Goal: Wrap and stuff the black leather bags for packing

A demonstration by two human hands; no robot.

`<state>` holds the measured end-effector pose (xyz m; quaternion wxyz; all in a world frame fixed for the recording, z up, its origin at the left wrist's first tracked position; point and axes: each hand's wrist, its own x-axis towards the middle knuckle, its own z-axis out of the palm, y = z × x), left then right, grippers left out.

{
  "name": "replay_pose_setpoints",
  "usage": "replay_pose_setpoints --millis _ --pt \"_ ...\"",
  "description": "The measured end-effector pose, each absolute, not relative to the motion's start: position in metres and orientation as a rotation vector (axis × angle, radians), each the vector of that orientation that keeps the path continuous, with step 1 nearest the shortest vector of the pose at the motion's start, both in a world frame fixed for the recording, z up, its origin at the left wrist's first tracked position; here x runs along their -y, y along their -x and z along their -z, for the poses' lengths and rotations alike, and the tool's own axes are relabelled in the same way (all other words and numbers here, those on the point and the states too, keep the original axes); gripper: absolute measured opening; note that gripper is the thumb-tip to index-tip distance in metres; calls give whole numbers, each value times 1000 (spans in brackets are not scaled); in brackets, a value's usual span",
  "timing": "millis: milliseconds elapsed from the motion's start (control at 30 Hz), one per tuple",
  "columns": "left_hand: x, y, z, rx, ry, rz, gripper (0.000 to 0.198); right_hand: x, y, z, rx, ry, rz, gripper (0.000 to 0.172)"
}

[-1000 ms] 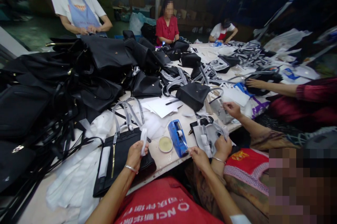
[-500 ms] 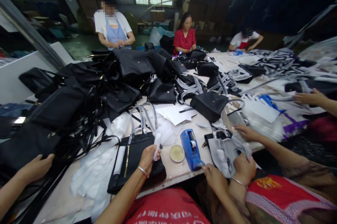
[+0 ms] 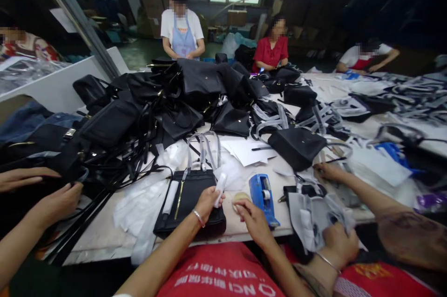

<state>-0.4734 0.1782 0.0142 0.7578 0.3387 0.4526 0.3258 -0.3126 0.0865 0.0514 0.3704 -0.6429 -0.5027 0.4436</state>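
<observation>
My left hand (image 3: pixel 206 202) is closed on a small white wrapped strip (image 3: pixel 220 188) and rests on a flat black bag (image 3: pixel 185 201) with a gold zip and grey wrapped handles. My right hand (image 3: pixel 253 219) is just right of it, with thumb and fingers pinched near the left hand's strip. What the pinch holds is too small to make out. A round yellowish dish (image 3: pixel 240 196) and a blue tape dispenser (image 3: pixel 265 197) lie right behind the right hand.
A heap of black bags (image 3: pixel 139 106) fills the left and middle of the table (image 3: pixel 104 236). White wrapping sheets (image 3: pixel 139 204) lie left of my bag. A co-worker's hand (image 3: pixel 337 243) at right grips a grey wrapped piece. Another person's hands (image 3: pixel 52 201) reach in at left. More people work at the far side.
My right hand has left the tape dispenser's front and moved left, close to my left hand. The view has swung left. My left hand keeps its hold on the white strip.
</observation>
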Motion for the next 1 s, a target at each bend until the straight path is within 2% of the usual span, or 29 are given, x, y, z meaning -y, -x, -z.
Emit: replay_pose_setpoints --millis 300,600,767,1000 --pt "-180 484 -36 -785 -750 -668 21 -136 339 -39 1543 1509 -1168 25" --pt "-183 485 -30 -766 -775 -710 40 -149 342 -32 1860 1643 -932 22" --pt "-182 484 -35 -815 -777 -741 57 -157 339 -29 1847 1793 -902 40" --pt "-184 480 -33 -919 -728 -722 40 -166 334 -29 1729 1768 -1034 34"
